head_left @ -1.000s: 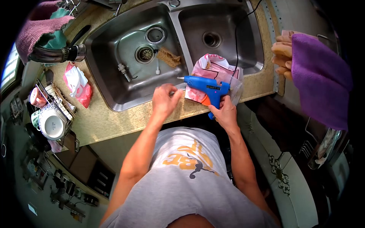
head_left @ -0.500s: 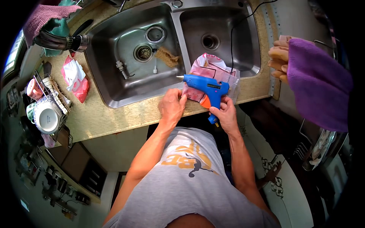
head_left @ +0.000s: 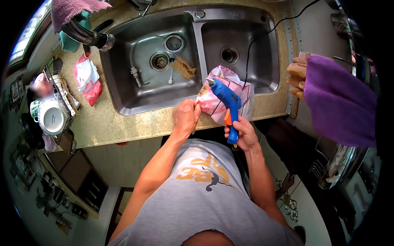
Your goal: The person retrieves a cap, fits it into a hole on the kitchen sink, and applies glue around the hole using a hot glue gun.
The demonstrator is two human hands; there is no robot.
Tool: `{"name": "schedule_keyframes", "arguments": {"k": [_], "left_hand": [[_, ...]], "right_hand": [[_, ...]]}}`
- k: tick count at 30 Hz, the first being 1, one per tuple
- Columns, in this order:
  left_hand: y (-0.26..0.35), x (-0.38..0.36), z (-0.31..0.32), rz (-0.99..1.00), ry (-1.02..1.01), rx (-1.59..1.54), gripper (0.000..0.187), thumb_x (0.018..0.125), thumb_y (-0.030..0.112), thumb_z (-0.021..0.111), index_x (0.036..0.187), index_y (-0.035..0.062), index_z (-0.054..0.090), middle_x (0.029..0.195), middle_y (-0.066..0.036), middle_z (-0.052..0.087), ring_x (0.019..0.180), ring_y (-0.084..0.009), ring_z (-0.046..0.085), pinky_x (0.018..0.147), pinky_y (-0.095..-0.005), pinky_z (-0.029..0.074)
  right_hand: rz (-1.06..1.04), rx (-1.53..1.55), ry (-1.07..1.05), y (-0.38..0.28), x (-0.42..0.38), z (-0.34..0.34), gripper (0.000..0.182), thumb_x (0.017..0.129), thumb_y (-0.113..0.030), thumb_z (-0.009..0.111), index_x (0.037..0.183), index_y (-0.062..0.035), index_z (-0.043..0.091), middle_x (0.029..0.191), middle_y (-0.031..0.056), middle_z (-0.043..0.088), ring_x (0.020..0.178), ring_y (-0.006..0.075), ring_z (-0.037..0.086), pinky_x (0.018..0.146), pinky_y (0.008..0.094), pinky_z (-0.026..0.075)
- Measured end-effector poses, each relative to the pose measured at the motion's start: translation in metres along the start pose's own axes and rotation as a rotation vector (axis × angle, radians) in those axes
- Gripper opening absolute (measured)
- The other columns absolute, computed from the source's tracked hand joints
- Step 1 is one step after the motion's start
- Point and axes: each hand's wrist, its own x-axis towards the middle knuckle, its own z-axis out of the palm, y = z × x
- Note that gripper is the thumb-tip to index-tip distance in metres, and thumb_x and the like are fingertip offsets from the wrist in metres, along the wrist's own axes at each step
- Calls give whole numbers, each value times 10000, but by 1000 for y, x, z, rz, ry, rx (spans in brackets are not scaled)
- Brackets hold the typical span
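My right hand [head_left: 246, 134] is wrapped round the grip of a blue glue gun [head_left: 226, 96] with an orange trigger. Its nozzle tips up and to the left, over a pink and white printed plastic bag [head_left: 209, 103]. The bag lies across the counter's front edge and the sink rim. At its left side, my left hand [head_left: 186, 116] is closed, pinching the bag's edge; the fingertips are partly hidden. From behind the gun, a black cord [head_left: 248, 53] runs up over the right basin.
A double steel sink [head_left: 198, 45] holds a brown scrubber [head_left: 183, 67], a strainer ring [head_left: 174, 44] and a hose fitting [head_left: 135, 74]. On the left are a red-and-white plastic bag [head_left: 87, 80] and a dish rack [head_left: 61, 98]. A purple cloth [head_left: 340, 100] hangs at right.
The glue gun has turned in my right hand, its nozzle now pointing more upward and its handle lower. More of the pink bag shows. The view has shifted slightly.
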Motion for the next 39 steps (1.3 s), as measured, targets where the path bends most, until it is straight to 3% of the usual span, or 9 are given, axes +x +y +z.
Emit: {"name": "schedule_keyframes", "arguments": {"k": [10,13,16,18,19,23,27,34,39], "left_hand": [[14,11,-6,-62,-27,-139,120,868,114,674,838,56,574,799,-156,672,721,-381,664,653,-493,513],[16,21,-4,-34,7,-140,111,890,123,678,893,55,590,824,-147,685,720,-309,684,647,-441,522],[20,28,-4,-264,-46,-535,130,933,160,696,970,56,627,908,-92,725,773,-201,693,673,-352,531],[24,26,-14,-676,-193,-1275,183,972,193,701,1082,57,648,1001,-29,733,859,-135,679,739,-291,530],[18,23,-9,-634,-251,-1335,269,991,187,684,1225,63,637,1062,-11,724,921,-141,677,779,-292,538],[36,11,-6,-722,-152,-1772,362,1013,180,671,1360,94,617,1117,-32,726,979,-128,691,832,-315,573],[53,2,3,-624,-225,-1699,344,1041,173,655,1355,38,618,1234,-94,723,1124,-214,713,996,-383,588],[46,14,-11,-413,-264,-1608,348,1060,126,606,1361,-48,607,1220,-139,724,1075,-221,733,949,-366,620],[35,20,-9,-491,-177,-1528,250,1048,61,622,1270,-39,679,1179,-108,733,995,-169,720,903,-326,616]], "right_hand": [[52,157,-145,-10,-17,-1,543,952,-247,743,1369,18,517,1090,120,633,803,173,638,640,316,588],[93,329,-267,-14,-21,9,669,928,-249,768,1442,40,452,1062,137,629,769,181,645,617,339,599],[60,427,-375,-16,-20,12,678,930,-235,758,1454,47,432,1057,142,617,739,185,629,596,341,584],[51,469,-361,-20,-19,13,671,945,-226,732,1464,56,413,1062,146,595,729,184,603,587,331,565],[41,520,-379,-20,-17,11,658,953,-223,717,1463,59,411,1065,146,584,734,182,592,591,328,561],[33,601,-408,-19,-9,5,634,972,-225,680,1460,69,404,1070,148,556,747,182,569,600,325,554],[45,602,-407,-15,-8,3,625,979,-232,660,1456,78,402,1065,152,551,743,185,570,599,328,555],[84,630,-374,-18,-13,8,620,990,-249,628,1457,83,391,1058,162,547,716,189,569,591,338,555],[43,637,-303,-20,-13,6,606,1012,-278,590,1451,86,385,1034,165,541,692,200,576,559,346,545]]}}
